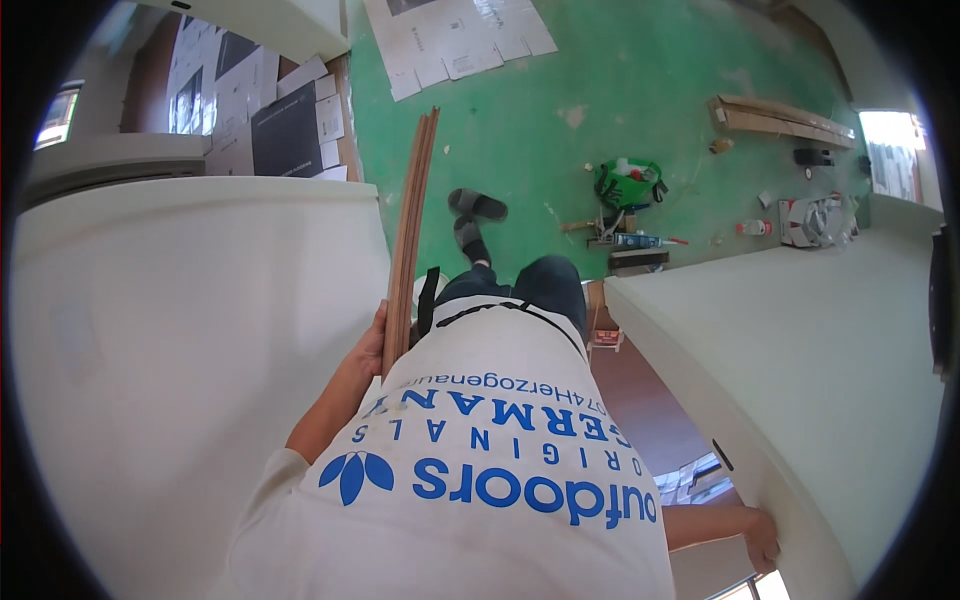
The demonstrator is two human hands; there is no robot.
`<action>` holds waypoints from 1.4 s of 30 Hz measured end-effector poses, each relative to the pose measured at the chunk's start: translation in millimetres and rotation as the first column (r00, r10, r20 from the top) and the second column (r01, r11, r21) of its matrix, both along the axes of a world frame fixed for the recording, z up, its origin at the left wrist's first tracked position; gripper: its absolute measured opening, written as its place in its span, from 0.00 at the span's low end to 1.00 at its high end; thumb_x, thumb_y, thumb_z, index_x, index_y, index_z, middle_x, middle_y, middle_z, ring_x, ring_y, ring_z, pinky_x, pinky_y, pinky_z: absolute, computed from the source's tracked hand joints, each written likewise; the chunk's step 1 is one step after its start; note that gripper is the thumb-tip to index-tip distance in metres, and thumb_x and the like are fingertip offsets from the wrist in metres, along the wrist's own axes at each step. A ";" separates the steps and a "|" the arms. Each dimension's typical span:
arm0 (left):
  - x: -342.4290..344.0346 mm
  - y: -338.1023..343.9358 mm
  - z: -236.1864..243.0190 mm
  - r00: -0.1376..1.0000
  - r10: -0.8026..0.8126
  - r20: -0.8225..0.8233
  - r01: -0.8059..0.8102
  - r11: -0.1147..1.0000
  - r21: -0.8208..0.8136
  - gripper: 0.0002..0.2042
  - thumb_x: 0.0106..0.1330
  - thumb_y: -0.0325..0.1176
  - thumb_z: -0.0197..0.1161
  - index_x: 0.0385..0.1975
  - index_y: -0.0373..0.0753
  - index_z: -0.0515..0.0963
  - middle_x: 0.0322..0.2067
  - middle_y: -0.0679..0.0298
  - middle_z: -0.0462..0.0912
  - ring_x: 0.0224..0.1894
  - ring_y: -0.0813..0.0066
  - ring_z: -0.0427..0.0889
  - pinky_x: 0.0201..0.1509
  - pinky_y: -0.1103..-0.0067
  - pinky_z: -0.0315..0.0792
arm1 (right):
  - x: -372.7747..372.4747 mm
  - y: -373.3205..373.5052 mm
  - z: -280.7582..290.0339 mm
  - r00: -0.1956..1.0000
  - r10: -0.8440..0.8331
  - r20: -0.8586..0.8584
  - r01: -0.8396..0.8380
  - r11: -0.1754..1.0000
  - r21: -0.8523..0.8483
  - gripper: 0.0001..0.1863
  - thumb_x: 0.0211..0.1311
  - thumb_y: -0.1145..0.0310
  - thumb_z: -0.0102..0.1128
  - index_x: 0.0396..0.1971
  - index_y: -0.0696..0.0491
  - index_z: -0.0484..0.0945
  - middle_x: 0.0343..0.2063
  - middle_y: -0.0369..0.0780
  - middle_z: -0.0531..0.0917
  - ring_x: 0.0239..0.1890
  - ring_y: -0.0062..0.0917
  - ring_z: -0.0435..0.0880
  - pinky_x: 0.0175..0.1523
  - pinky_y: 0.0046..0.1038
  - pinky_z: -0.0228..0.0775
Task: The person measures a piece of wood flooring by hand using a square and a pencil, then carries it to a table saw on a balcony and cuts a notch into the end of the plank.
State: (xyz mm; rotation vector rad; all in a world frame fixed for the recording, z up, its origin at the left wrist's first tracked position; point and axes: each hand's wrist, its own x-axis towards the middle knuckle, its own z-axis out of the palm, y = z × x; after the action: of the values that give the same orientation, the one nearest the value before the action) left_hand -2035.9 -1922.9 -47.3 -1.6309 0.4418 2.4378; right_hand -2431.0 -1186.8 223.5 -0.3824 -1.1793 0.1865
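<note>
LH [375, 343] w/ wood strips [408, 230], grn flr [525, 125]

The left forearm [335, 402], bare below a loose sleeve, slants forward and slightly inward beside the torso, its left hand [373, 343] closed in a grip near waist level with most of the fingers hidden. The right forearm [705, 525] reaches out sideways, well apart from the left, and the right hand [763, 542] bends at the wrist with its fingers pointing back toward the lower edge, their closure too unclear to tell.
</note>
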 end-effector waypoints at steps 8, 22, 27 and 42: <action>-25.9 -59.3 15.7 0.996 0.063 0.057 -0.063 0.998 -0.007 0.42 0.51 0.78 0.59 0.47 0.41 0.79 0.38 0.58 0.83 0.40 0.66 0.83 0.47 0.67 0.80 | -12.2 -20.1 9.0 0.996 -0.072 -0.043 0.069 0.995 -0.071 0.14 0.64 0.66 0.51 0.47 0.56 0.73 0.42 0.43 0.79 0.42 0.32 0.77 0.48 0.38 0.73; -119.1 -179.4 -12.1 0.976 -0.028 0.217 -0.004 0.989 0.148 0.41 0.54 0.78 0.56 0.48 0.43 0.78 0.36 0.58 0.82 0.37 0.65 0.82 0.41 0.67 0.80 | -49.4 -90.7 -8.6 0.933 -0.347 0.096 0.354 0.932 -0.075 0.13 0.66 0.63 0.51 0.40 0.56 0.75 0.38 0.46 0.81 0.37 0.37 0.79 0.43 0.41 0.74; -245.7 -222.5 -2.2 0.954 -0.245 0.173 0.245 0.969 0.021 0.43 0.54 0.78 0.57 0.55 0.43 0.75 0.44 0.57 0.81 0.45 0.62 0.81 0.46 0.63 0.80 | -56.1 -118.5 -21.4 0.807 -0.499 0.315 0.529 0.849 -0.010 0.13 0.66 0.62 0.51 0.38 0.57 0.76 0.36 0.47 0.82 0.36 0.39 0.80 0.42 0.42 0.74; -755.4 -331.9 4.3 0.903 -0.424 0.062 0.414 0.901 0.132 0.39 0.60 0.74 0.56 0.51 0.40 0.80 0.41 0.58 0.85 0.42 0.64 0.84 0.49 0.67 0.80 | -277.5 -445.9 -396.5 -0.057 0.891 0.451 0.737 0.342 -0.583 0.16 0.68 0.59 0.51 0.32 0.57 0.78 0.31 0.51 0.85 0.31 0.44 0.83 0.36 0.45 0.75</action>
State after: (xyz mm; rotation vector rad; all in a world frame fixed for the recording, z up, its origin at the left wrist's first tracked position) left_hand -2791.4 -2254.8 -43.0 -1.4150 0.5604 2.0245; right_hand -2708.4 -1632.7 -173.0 -1.9260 -2.7549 1.0662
